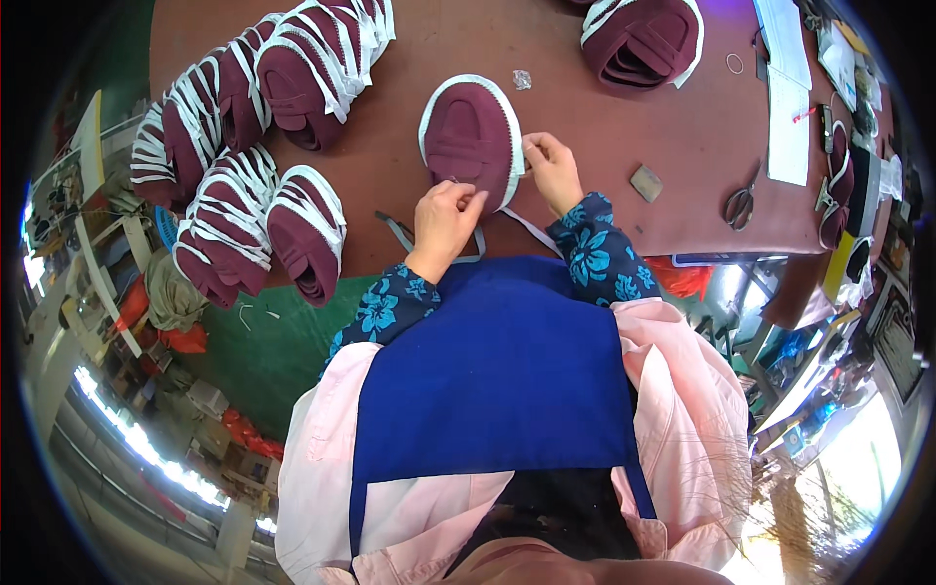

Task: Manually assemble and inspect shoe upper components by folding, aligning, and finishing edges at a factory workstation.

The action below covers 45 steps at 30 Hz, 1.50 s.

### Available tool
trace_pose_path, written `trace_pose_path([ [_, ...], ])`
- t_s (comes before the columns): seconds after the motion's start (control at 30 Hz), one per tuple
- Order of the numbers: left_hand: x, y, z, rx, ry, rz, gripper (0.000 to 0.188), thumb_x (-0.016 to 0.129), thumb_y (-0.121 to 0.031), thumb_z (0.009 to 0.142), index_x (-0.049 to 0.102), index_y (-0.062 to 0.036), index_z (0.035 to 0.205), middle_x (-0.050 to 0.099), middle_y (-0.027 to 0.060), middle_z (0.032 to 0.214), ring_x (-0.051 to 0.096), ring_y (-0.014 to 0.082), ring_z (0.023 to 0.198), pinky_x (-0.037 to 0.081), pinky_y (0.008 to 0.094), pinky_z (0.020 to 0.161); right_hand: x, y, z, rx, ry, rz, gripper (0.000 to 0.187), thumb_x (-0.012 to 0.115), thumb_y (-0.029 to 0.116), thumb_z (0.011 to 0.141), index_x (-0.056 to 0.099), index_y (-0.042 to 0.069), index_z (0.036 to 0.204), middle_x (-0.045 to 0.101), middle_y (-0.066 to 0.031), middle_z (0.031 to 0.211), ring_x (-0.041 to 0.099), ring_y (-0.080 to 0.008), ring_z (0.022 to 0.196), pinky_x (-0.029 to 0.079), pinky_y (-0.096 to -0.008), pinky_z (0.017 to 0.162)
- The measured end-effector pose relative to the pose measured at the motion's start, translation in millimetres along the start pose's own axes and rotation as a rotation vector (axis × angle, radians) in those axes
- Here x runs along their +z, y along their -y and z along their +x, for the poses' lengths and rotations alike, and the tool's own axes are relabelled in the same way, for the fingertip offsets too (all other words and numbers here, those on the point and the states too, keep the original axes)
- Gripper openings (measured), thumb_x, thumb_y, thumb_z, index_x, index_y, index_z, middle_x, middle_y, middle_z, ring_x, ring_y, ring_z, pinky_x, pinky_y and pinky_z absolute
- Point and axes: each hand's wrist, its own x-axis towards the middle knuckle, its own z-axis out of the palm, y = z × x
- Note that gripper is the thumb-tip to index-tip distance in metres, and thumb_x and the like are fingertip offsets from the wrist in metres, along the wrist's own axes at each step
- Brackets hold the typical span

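A maroon shoe upper (473, 122) with a white edging strip around its rim lies on the brown tabletop in front of me. My left hand (446, 222) has its fingers pinched together at the upper's near end, by the opening. On the right side, my right hand (554, 174) pinches the upper's white edging between thumb and fingers. A thin greyish strap (531, 232) trails from under the near end toward my apron, and another loose piece of strap (395, 232) lies beside my left wrist.
Rows of stacked maroon uppers (297, 78) stand at the far left, with smaller stacks (305, 229) nearer me. Another stack (643, 44) is at the far right. Scissors (739, 207), a small greyish block (645, 183) and white paper sheets (788, 117) lie to the right.
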Motion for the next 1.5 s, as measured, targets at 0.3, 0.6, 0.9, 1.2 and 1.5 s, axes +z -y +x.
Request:
trace_pose_path([
  [0.3,-32.9,65.1,-38.1,-0.504,-0.166,-1.104,0.03,0.052,-0.025,0.102,0.064,0.0012,0.11,0.064,0.0054,0.108,0.059,0.0106,0.102,0.045,0.0276,0.093,-18.4,-47.9,4.8,0.082,0.094,0.026,0.015,0.057,0.01,0.099,0.064,-0.002,0.106,0.068,-0.0069,0.096,0.065,-0.0156,0.091,0.052,-0.0293,0.085],
  [0.6,-1.6,-6.6,-34.3,-0.304,-0.038,-0.653,0.032,0.076,-0.009,0.089,0.062,0.0009,0.116,0.069,0.0055,0.107,0.065,0.0117,0.095,0.052,0.0275,0.085,-12.2,8.7,-22.2,0.185,0.286,0.306,0.015,0.056,0.014,0.102,0.06,0.003,0.111,0.068,-0.0038,0.102,0.065,-0.0134,0.09,0.052,-0.0288,0.082],
  [0.9,-48.2,-62.8,-34.0,-0.011,-0.547,-0.305,0.043,0.08,-0.017,0.086,0.059,0.0089,0.113,0.07,0.0174,0.105,0.066,0.0248,0.091,0.052,0.0366,0.083,-43.3,42.7,-30.6,0.075,0.32,0.257,0.023,0.052,0.021,0.105,0.064,0.003,0.115,0.066,-0.0031,0.093,0.062,-0.0105,0.081,0.051,-0.0249,0.075],
  [1.2,-128.6,160.2,35.2,-0.052,-0.132,0.64,0.036,0.056,-0.027,0.1,0.064,0.0088,0.099,0.064,0.0333,0.093,0.06,0.0522,0.09,0.047,0.0569,0.077,-63.6,2.5,1.3,0.017,0.155,0.061,0.016,0.055,0.014,0.101,0.065,0.002,0.106,0.065,-0.0035,0.086,0.06,-0.0096,0.074,0.048,-0.0235,0.067],
  [1.5,-166.7,125.4,83.2,-0.468,0.158,1.045,0.052,0.06,-0.05,0.095,0.07,0.0009,0.096,0.071,0.0209,0.096,0.068,0.0439,0.09,0.054,0.0542,0.075,-128.2,37.7,79.4,-0.413,-0.757,-0.3,0.054,0.076,0.012,0.084,0.048,0.001,0.129,0.05,-0.0219,0.125,0.056,-0.0299,0.109,0.047,-0.0412,0.095],
])
